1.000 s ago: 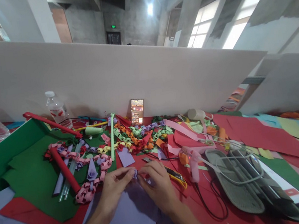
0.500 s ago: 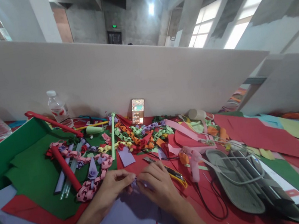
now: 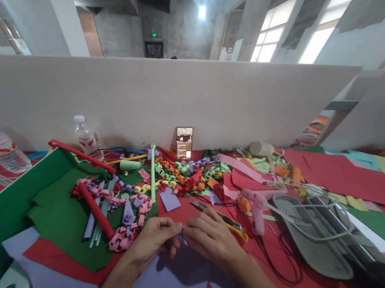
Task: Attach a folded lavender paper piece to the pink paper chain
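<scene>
Small purple paper piece [image 3: 181, 236] pinched between both hands near the surface's front edge, over a large purple sheet [image 3: 171, 283]. Left hand [image 3: 152, 240] and right hand [image 3: 211, 238] fingertips pressed together on it. Pink paper chain [image 3: 128, 224] just left, yellow utility knife [image 3: 232, 223] just right, glue gun [image 3: 256, 204] beyond.

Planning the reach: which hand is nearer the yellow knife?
Right. The right hand lies beside the knife; the left hand is farther, nearer the pink chain.
</scene>
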### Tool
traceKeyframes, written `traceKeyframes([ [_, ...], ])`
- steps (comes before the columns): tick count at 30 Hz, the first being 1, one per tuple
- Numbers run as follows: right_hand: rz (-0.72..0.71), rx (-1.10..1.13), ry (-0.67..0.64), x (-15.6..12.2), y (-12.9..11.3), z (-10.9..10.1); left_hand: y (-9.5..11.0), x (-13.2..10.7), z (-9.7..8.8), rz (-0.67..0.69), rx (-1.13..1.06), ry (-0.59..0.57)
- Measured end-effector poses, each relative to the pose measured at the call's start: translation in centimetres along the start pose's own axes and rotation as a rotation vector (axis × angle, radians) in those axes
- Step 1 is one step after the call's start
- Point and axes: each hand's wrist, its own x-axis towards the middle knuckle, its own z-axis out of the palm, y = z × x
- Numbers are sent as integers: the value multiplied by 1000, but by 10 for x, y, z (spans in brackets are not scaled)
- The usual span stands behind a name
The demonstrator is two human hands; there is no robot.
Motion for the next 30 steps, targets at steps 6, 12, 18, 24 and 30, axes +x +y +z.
traceKeyframes([
  [6, -86, 37, -44, 1, -3, -8, 0, -1, -10, -45, 49, -74],
  [12, -172, -80, -73, -7, -4, -14, -2, -3, -4, -49, 3, -127],
  [18, -166, -112, -17, -7, 2, -10, 1, -4, 0, -48, -92, -79],
  [24, -144, -95, -22, -9, 8, -8, 0, -3, -1, -41, -78, -75],
  [30, -82, -24, -23, -14, 6, -4, 2, -3, 1, -48, 30, -54],
])
